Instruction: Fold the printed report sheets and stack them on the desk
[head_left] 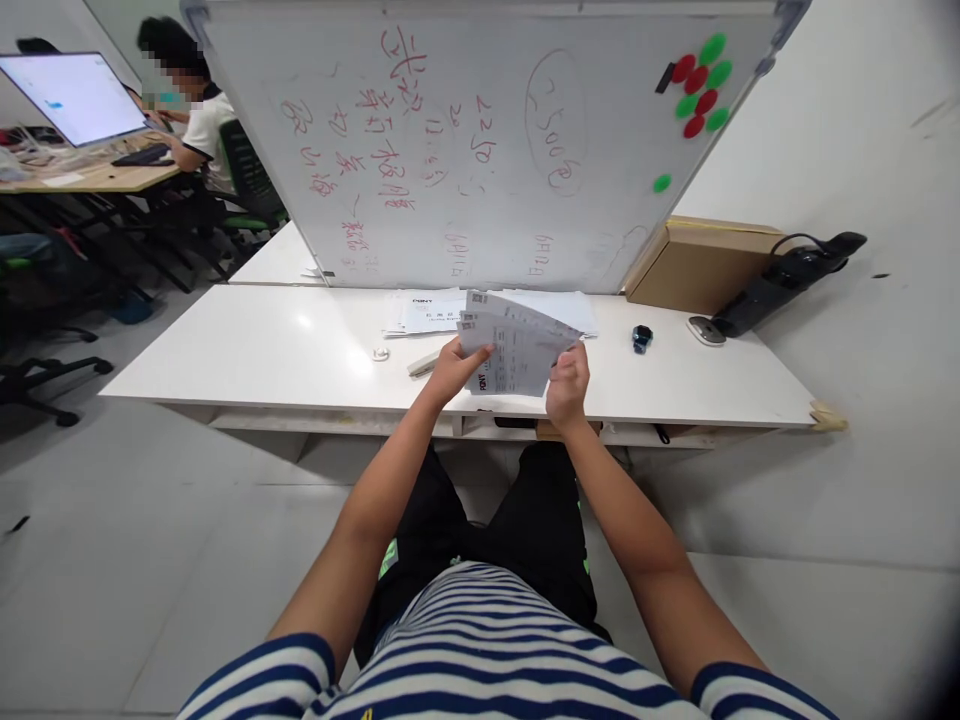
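Several printed sheets of paper [517, 350] are fanned out between my two hands, tilted above the white desk. My left hand [457, 370] grips their left edge, its thumb lying across the front. At the right side, my right hand [568, 385] pinches the sheets with curled fingers. Behind them on the desk lie more papers [431, 312], partly covered by the held ones. A light-coloured stapler-like object [424, 364] rests beside my left hand, its right end hidden. Further left sits a small white item [381, 354] too small to name.
A whiteboard [465, 150] with red writing and magnets stands along the desk's back. To the right are a dark watch-like object [642, 338], a mouse [706, 331], a black bottle [787, 280] and a cardboard box [697, 265]. A person [210, 130] sits at another desk, far left.
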